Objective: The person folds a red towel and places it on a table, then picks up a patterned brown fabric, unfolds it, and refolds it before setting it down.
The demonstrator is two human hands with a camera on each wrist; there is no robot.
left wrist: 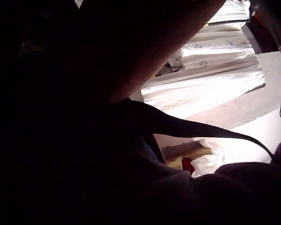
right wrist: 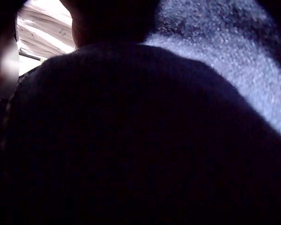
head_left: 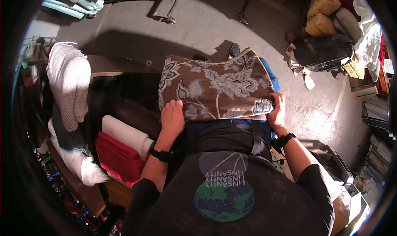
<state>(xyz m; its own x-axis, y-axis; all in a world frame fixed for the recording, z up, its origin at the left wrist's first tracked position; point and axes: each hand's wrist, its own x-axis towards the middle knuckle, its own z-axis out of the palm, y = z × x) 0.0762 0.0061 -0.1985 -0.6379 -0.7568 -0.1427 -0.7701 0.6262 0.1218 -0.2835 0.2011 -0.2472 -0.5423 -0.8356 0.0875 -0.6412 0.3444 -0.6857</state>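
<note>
A brown folded fabric piece (head_left: 231, 83) with a pale floral pattern lies spread across the person's lap in the head view. The left hand (head_left: 173, 116) grips its near left corner, knuckles up and fingers bent over the edge. At the near right corner the right hand (head_left: 277, 112) holds the fabric's side edge, beside a black-and-white patch (head_left: 263, 106) of the print. The fabric's far edge sags in the middle. Both wrist views are mostly dark, and the hands' work is hidden there.
To the left lie a folded red cloth (head_left: 120, 155), a rolled white cloth (head_left: 126, 132) and a white knitted throw (head_left: 68, 85). A black bag (head_left: 322, 54) sits on the floor at right, near yellow cushions (head_left: 321, 13). Metal stand legs (head_left: 170, 15) are ahead.
</note>
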